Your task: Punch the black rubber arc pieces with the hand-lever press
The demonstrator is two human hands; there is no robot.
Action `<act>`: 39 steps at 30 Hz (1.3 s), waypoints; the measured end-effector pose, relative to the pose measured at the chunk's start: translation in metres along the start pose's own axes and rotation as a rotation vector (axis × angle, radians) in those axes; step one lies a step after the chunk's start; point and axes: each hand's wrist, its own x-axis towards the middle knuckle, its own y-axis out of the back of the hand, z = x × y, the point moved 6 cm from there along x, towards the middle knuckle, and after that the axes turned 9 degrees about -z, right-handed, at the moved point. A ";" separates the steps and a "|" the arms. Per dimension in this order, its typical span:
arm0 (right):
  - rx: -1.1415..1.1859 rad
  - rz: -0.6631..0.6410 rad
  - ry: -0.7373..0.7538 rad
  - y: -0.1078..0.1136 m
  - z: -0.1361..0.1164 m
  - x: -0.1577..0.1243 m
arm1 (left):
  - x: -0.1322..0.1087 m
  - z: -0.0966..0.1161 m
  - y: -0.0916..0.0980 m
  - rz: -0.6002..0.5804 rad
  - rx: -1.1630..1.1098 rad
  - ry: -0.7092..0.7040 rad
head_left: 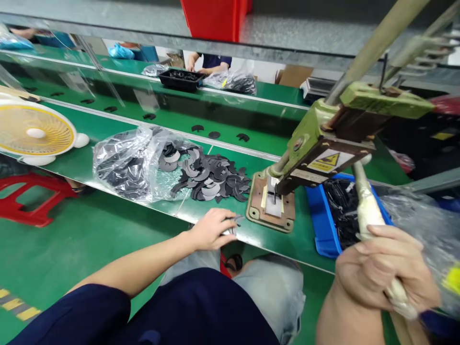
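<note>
My right hand [388, 268] is wrapped around the pale, tape-wound lever handle [370, 211] of a green hand press [316, 143]. Under its ram, the press base [253, 211] carries a small light plate [275, 206] with a dark part on it. At the table's front edge, left of that base, my left hand [212, 229] has bent fingers around small grey curved pieces [233, 230]; how many is hidden. Just beyond lies a loose heap of flat dark crescent pieces [215, 177]. A clear plastic bag [125, 160] with more dark pieces adjoins the heap.
A blue bin [325, 235] of black parts stands right of the press. Several dark pieces [214, 135] lie spaced along the green belt [172, 127]. A fan [36, 132] is at left, a red stool [36, 196] below it. Across the line, a person's hands [196, 67] work near a black tray [181, 79].
</note>
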 end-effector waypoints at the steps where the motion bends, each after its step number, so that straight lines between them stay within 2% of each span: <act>1: -0.004 -0.004 -0.017 -0.001 -0.001 0.000 | 0.002 -0.002 0.002 0.011 -0.013 0.060; 4: -0.026 -0.041 -0.066 -0.005 -0.007 0.000 | 0.009 -0.006 0.002 -0.007 0.019 0.199; 8: -0.058 -0.067 -0.094 -0.008 -0.014 0.002 | 0.021 -0.005 -0.002 -0.087 0.100 0.241; 14: -0.070 -0.116 -0.117 -0.009 -0.016 0.001 | 0.024 -0.001 -0.003 -0.129 0.093 0.096; 20: -0.105 -0.140 -0.146 -0.011 -0.020 0.003 | -0.006 0.003 -0.005 -0.152 0.135 -0.089; 22: -0.121 -0.154 -0.158 -0.012 -0.022 0.003 | -0.013 0.004 -0.004 -0.152 0.054 -0.143; 24: -0.123 -0.165 -0.156 -0.013 -0.024 0.004 | -0.011 -0.001 0.000 -0.133 -0.104 -0.097; 26: -0.119 -0.168 -0.150 -0.014 -0.025 0.004 | 0.001 -0.014 0.006 -0.086 -0.302 0.095; 28: -0.110 -0.171 -0.143 -0.013 -0.025 0.004 | 0.021 -0.030 0.014 -0.023 -0.513 0.305; 29: -0.104 -0.173 -0.141 -0.013 -0.025 0.004 | 0.034 -0.036 0.017 0.005 -0.609 0.368; 31: -0.096 -0.187 -0.142 -0.013 -0.025 0.004 | 0.063 -0.043 0.025 0.031 -0.755 0.410; 34: -0.098 -0.213 -0.154 -0.013 -0.026 0.005 | 0.103 -0.048 0.029 0.035 -0.843 0.453; 39: -0.112 -0.249 -0.178 -0.013 -0.029 0.006 | 0.146 -0.045 0.008 -0.045 -0.894 0.563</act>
